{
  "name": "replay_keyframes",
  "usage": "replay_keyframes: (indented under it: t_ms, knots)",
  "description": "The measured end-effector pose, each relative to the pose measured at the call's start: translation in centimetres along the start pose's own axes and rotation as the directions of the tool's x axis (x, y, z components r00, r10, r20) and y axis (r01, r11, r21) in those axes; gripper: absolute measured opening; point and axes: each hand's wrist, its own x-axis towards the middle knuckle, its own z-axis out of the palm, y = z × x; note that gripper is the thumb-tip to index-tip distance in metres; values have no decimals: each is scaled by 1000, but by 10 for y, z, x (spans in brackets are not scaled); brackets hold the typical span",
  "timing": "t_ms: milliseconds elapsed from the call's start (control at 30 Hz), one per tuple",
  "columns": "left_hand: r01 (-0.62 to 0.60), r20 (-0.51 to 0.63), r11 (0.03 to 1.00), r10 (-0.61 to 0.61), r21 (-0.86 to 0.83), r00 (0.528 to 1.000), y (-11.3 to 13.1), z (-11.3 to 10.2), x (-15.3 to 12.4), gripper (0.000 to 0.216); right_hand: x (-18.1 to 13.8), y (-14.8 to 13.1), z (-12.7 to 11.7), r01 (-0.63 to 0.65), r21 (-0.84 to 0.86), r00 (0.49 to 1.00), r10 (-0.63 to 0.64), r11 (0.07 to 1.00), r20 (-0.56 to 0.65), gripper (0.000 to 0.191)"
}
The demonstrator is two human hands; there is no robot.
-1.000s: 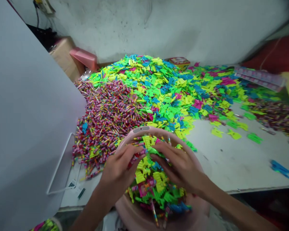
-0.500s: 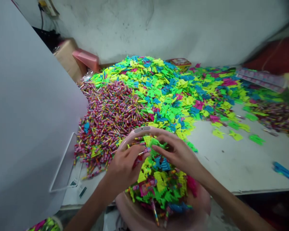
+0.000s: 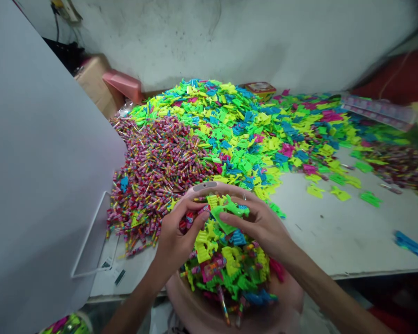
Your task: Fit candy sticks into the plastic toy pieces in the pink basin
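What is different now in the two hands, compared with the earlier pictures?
The right hand has moved slightly away from the left hand. It now shows a green piece more fully; whether it is the same one as before, I cannot tell. The left fingers have opened wider around small red-and-pink sticks. The pink basin and stick heap look unchanged.

Both forearms (image 3: 139, 290) are angled inward. The left hand (image 3: 174, 227) is curled in a pinching pose; the right hand (image 3: 264, 225) is held opposite, near it, its thumb stretched toward the left.
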Motion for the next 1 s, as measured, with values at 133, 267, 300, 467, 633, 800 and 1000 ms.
replay_keyframes:
  t_ms: [133, 267, 300, 467, 633, 800, 1000]
  knots:
    - [-42, 13, 996, 41, 76, 999, 0, -5, 2, 11, -2, 2, 3, 57, -120, 995, -65, 991, -70, 19]
    - [-120, 11, 978, 120, 169, 993, 0, -5, 2, 6, -5, 0, 10, 35, -82, 996, -42, 996, -82, 19]
    - [-143, 0, 970, 146, 195, 989, 0, -4, 1, 5, -6, -1, 11, 25, -83, 995, -33, 996, -95, 21]
    - [-207, -31, 945, 221, 252, 975, 2, -2, -2, 6, -8, -7, 12, 44, -102, 993, -54, 994, -102, 23]
    - [-259, 15, 910, 269, 322, 963, -2, -3, -7, 5, -10, -2, 14, 3, -73, 987, -14, 997, -158, 28]
    - [-366, 65, 841, 373, 399, 926, -12, -5, -8, 13, -9, 4, 22, -133, 79, 983, 142, 988, -114, 31]
    - [-199, -16, 945, 210, 260, 978, -15, 4, -5, 9, 3, 7, 36, -164, 334, 975, 204, 928, -87, 26]
